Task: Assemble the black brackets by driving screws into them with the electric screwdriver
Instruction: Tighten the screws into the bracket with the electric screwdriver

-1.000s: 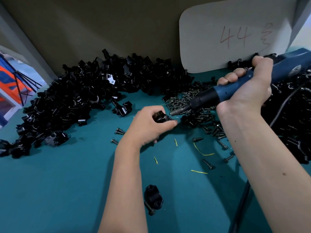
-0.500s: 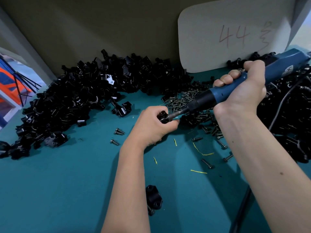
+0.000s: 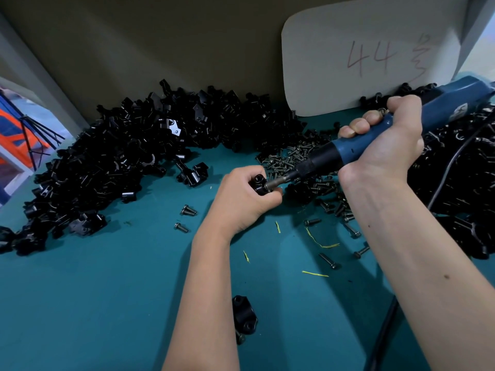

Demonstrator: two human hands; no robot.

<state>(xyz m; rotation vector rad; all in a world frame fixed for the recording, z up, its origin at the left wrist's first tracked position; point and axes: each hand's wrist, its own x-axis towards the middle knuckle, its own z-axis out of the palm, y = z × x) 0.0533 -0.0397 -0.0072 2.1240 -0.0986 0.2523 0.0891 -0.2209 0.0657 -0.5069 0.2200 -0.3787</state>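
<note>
One electric screwdriver (image 3: 396, 135). One black bracket (image 3: 258, 184) at its bit tip; one more bracket (image 3: 244, 315) lies alone, well below the bit. Two bracket heaps (image 3: 112, 162), left and right of the screwdriver, uncountable. One screw pile (image 3: 292, 162) under the tool; loose screws (image 3: 188, 210) nearby, seven distinguishable. One white card (image 3: 361, 54) marked "44".

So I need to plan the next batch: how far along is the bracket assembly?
Early. One assembled-looking bracket lies near the table's front edge. In hand: the left hand holds a black bracket while the right hand presses the electric screwdriver bit into it. Left: a large bracket pile and loose screws behind.
</note>
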